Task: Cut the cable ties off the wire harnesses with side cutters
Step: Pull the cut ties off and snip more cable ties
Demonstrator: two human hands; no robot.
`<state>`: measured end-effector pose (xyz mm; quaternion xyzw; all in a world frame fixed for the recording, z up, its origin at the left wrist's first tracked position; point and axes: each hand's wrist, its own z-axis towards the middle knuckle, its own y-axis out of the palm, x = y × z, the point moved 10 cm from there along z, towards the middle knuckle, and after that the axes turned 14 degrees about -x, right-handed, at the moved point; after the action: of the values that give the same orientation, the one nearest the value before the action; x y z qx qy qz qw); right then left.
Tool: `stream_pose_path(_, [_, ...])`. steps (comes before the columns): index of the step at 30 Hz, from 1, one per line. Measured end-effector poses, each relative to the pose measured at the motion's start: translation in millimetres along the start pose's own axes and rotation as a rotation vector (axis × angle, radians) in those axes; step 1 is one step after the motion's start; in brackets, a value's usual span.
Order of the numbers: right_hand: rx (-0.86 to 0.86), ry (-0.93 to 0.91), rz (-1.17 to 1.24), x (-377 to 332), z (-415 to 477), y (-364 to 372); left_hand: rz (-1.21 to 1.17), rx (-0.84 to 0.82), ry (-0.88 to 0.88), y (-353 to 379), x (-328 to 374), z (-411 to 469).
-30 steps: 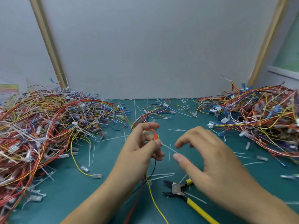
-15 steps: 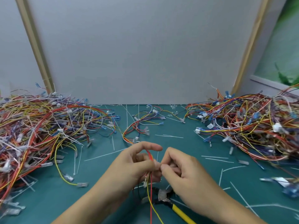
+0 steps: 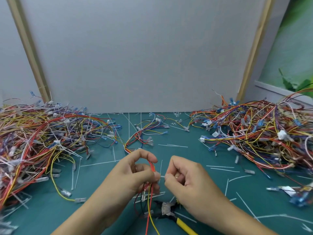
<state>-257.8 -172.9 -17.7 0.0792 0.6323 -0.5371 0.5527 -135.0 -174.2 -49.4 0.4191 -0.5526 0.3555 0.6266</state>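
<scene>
Head view, single entry. Item 1: wire harness (image 3: 152, 167), a slim bundle of mostly red wires with one yellow and one black. It is held upright just above the desk (image 3: 101, 209), front centre, and its tails run down over the side cutters (image 3: 166, 210). Item 2: cable tie (image 3: 162, 176), a short pale strip sticking sideways out of the bundle into the gap between the two thumbs (small and partly hidden, so its lock cannot be made out). Item 3: left hand (image 3: 135, 173), fingers (image 3: 145, 154) curled round the harness, thumb pressing it at the tie. Item 4: right hand (image 3: 188, 182), fingers tucked in, thumb and forefinger pinching the tie's free end. The side cutters lie unheld on the desk under the right wrist, yellow handle toward the viewer. Item 5: left heap (image 3: 42, 138) and right heap (image 3: 262, 131) of harnesses, with a small loose harness (image 3: 144, 131) between them. Loose tie strips (image 3: 221, 167) are scattered across the desk. Hazards, as judged: the tie sits hard against thin insulation, so a blade set too close could nick a red wire. Tugging the tie by hand may drag the wires out of line. The tails draped over the cutters could snag when the tool is lifted. Condition of harness: thin, limp, brightly coloured, with clear-sleeved terminals at the wire ends.
</scene>
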Motion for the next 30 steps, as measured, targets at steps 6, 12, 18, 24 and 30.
stream_pose_path(6, [0.003, 0.000, -0.055, 1, -1, -3, 0.050, 0.000, 0.015, 0, 0, 0])
stream_pose_path(12, [0.047, 0.004, -0.010, 4, -7, -15, -0.085, 0.165, -0.138, -26, -10, -7])
stream_pose_path(18, [-0.126, -0.051, 0.014, -7, -7, 18, -0.095, 0.225, -0.132, -24, -18, -4])
stream_pose_path(24, [-0.074, 0.022, 0.021, -3, -3, -2, 0.129, 0.194, 0.093, -15, 11, -7])
stream_pose_path(30, [-0.101, 0.164, 0.683, 15, 2, 11, 0.505, 0.029, 0.203, 23, 25, -6])
